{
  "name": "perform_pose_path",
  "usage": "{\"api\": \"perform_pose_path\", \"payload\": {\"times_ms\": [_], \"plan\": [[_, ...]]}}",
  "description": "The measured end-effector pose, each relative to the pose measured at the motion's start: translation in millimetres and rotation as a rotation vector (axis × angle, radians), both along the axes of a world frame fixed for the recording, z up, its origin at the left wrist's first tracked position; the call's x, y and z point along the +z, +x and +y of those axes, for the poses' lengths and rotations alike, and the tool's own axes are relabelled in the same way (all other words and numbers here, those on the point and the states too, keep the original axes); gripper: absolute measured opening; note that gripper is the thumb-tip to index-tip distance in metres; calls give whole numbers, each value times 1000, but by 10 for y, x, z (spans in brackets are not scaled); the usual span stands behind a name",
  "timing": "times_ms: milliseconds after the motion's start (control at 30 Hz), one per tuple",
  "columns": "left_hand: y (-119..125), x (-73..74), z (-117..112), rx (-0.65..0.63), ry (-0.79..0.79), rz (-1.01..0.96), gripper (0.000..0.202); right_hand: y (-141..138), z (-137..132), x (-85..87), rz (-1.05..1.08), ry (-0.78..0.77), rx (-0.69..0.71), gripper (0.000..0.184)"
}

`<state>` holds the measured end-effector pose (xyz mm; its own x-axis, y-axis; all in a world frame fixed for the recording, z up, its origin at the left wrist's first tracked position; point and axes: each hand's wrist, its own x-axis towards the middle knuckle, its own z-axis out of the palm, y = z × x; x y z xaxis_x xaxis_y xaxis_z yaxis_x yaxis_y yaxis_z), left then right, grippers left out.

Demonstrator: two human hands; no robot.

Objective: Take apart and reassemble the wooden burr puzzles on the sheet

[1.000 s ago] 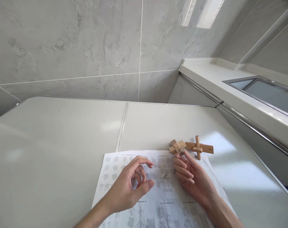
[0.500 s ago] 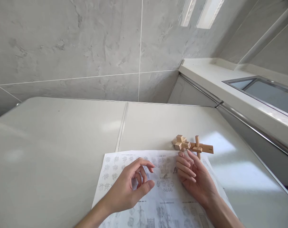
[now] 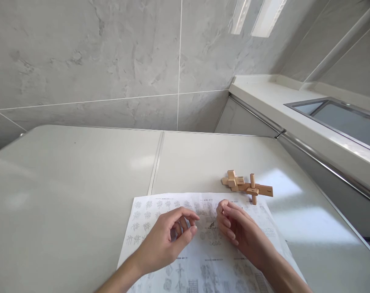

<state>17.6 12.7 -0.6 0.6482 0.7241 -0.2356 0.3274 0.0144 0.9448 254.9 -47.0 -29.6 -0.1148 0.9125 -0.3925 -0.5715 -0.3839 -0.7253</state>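
In the head view, the left hand (image 3: 172, 236) hangs over the printed sheet (image 3: 205, 249), fingers curled inward, with a gap between thumb tip and index fingertip and nothing between them. The right hand (image 3: 246, 230) is also over the sheet, a little apart from the left, its fingers bent and its thumb drawn in close to the index finger; whether the tips touch cannot be told, and no object shows in them. Just beyond the right hand are two wooden puzzles: the pale knot (image 3: 232, 181) of interlocked blocks, on the table (image 3: 81, 183) past the sheet's far edge, and the darker cross (image 3: 265, 190) to its right. The cross has a long flat piece with an upright bar through it, the bar's near end reaching over the sheet. The two puzzles overlap in view; whether they touch is unclear. Small drawings in rows cover much of the sheet. A seam (image 3: 156, 162) divides the table, and behind it stands the grey tiled wall (image 3: 126, 49).
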Motion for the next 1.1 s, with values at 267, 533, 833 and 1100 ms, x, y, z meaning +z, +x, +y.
{"api": "perform_pose_path", "payload": {"times_ms": [267,533,833,1100], "plan": [[9,-26,-4,1,6,3,28,-56,-4,32,-108,17,68,37],[10,-41,-3,5,-9,-3,25,-76,-18,81,-207,26,114,38],[6,-60,-6,1,-5,4,24,-72,-4,57,-201,27,116,38],[7,-63,-6,-2,4,9,24,-76,-7,68,-212,26,117,39]]}}
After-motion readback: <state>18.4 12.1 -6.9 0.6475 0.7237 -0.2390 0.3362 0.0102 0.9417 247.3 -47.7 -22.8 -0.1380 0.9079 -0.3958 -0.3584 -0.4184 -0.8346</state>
